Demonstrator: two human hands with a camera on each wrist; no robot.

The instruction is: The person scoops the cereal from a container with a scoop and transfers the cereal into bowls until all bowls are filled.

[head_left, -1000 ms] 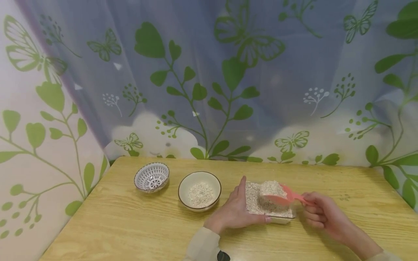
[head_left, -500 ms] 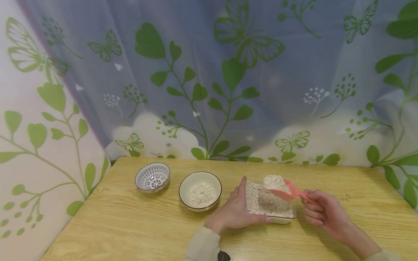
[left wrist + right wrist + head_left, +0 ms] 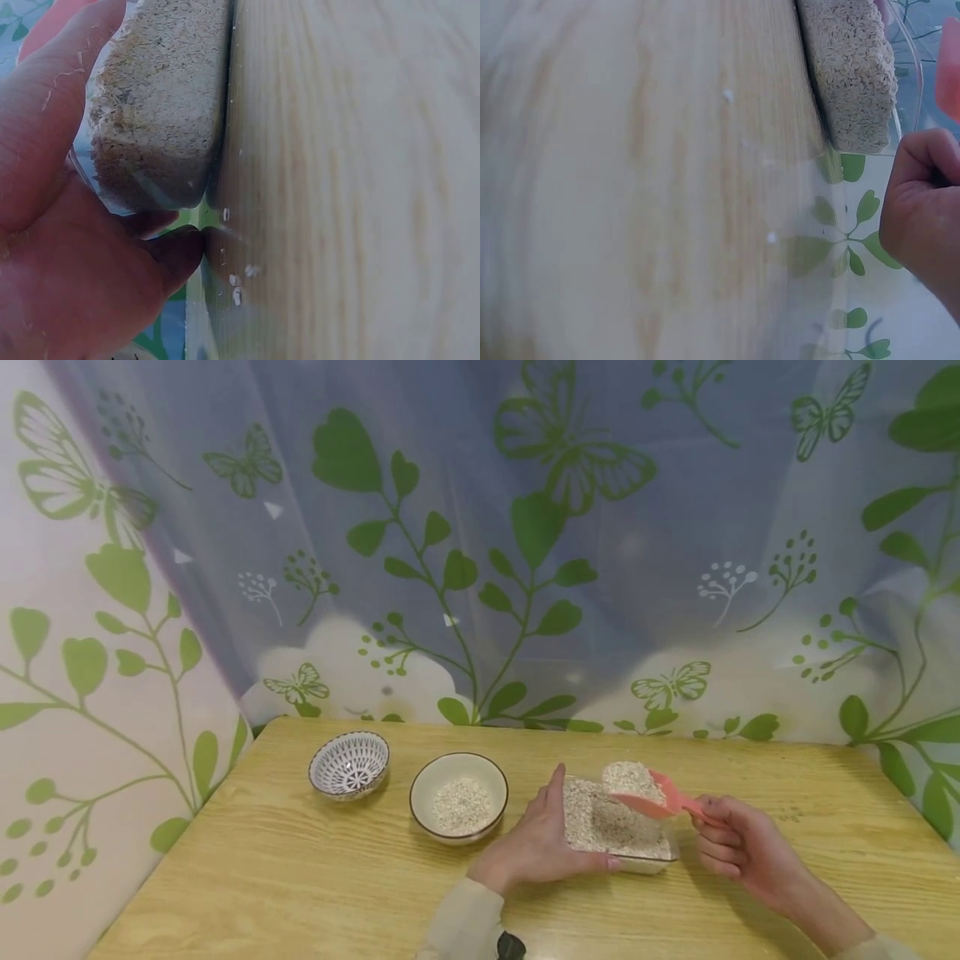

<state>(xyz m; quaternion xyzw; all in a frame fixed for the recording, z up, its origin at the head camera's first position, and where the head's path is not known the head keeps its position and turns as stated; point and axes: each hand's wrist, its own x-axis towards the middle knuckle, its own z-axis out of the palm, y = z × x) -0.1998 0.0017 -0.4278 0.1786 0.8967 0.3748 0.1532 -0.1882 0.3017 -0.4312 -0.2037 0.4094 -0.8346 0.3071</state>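
Observation:
A pink scoop point(image 3: 651, 805) heaped with oat flakes point(image 3: 632, 778) hangs tilted above a clear rectangular container point(image 3: 647, 865) full of the same flakes. My right hand point(image 3: 738, 843) grips the scoop by its handle, fingers curled. In the right wrist view the right hand point(image 3: 926, 191) shows at the right edge, with the scoop only partly visible. My left hand point(image 3: 543, 839) holds the container at its left end, thumb along the front wall and fingers round the far side. In the left wrist view the left hand point(image 3: 82, 247) wraps the container's end.
Left of the container stands a cream bowl point(image 3: 423, 814) with a dark rim and some flakes inside. Farther left sits a patterned bowl point(image 3: 349, 767). All rest on a wooden table point(image 3: 300, 893). A leaf-printed curtain point(image 3: 450, 527) hangs behind.
The right hand has lifted the loaded scoop slightly, out of the flakes to above the container. A hollow shows in the flakes beneath it. The left hand has stayed in place.

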